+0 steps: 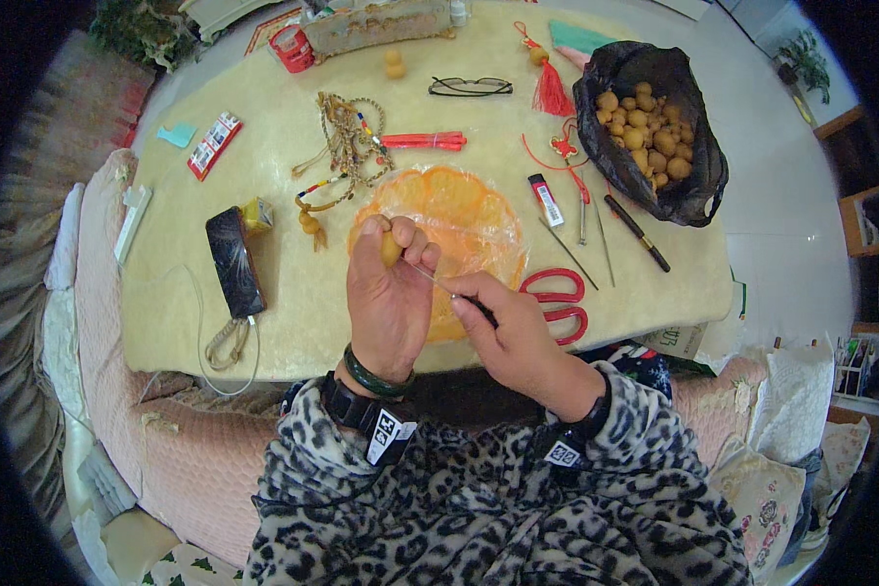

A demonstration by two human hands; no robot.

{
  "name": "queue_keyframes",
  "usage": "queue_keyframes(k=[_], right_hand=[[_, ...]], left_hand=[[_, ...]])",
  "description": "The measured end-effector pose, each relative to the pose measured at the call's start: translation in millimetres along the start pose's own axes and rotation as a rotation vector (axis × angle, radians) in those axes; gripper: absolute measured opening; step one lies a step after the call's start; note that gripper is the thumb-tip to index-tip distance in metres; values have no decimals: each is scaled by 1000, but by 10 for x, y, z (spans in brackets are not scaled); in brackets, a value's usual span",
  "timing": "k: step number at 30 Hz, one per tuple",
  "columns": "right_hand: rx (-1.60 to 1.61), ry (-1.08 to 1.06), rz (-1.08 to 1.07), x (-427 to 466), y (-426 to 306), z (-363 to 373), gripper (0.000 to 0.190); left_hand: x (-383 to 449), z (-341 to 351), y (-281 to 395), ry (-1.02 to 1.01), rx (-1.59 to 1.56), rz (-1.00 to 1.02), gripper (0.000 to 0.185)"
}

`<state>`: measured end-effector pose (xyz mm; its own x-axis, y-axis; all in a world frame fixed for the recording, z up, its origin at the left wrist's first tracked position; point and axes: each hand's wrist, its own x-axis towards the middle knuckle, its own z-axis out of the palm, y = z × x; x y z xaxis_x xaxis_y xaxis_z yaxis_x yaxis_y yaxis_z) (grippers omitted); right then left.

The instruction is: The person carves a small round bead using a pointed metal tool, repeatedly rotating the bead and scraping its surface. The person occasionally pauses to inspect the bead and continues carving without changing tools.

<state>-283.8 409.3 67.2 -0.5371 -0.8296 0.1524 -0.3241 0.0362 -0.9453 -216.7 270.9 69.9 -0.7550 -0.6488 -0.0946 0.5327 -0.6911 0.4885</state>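
Observation:
Between the thumb and curled fingers of my left hand [393, 293] is a small yellow-brown gourd [390, 250]. My right hand [509, 333] grips the dark handle of a thin metal tool [473, 306], whose slim shaft points at the left palm below the gourd; whether the tip touches it cannot be told. Both hands are over an orange, plastic-covered round mat [483, 220]. Red-handled scissors [565, 286] lie just right of my right hand, their blades hidden. Thin metal rods [568, 253], a lighter [545, 199] and a black pen [637, 233] lie beyond them.
A black plastic bag [601, 80] of small gourds stands at the right. Eyeglasses [471, 87], red cords [425, 141], a red tassel [551, 88] and braided cords [348, 146] lie farther back. At the left are a phone [235, 260] with a white cable and a yellow box [257, 215].

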Motion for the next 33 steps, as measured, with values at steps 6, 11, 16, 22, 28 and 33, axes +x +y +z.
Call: queue_keyframes(k=[6, 11, 16, 22, 28, 33], right_hand=[[430, -134, 282, 4, 25, -121, 24], [1042, -281, 622, 64, 51, -193, 24], [-72, -52, -17, 49, -26, -86, 25], [-301, -51, -82, 9, -77, -16, 24], [916, -229, 457, 28, -33, -122, 23], [534, -151, 353, 10, 23, -77, 23]], left_hand=[[8, -48, -2, -43, 23, -6, 17], [24, -2, 48, -108, -8, -41, 17], [36, 71, 94, 101, 99, -84, 17], [51, 19, 105, 102, 76, -59, 15], [55, -61, 81, -9, -20, -73, 15], [59, -81, 73, -62, -62, -89, 16]])
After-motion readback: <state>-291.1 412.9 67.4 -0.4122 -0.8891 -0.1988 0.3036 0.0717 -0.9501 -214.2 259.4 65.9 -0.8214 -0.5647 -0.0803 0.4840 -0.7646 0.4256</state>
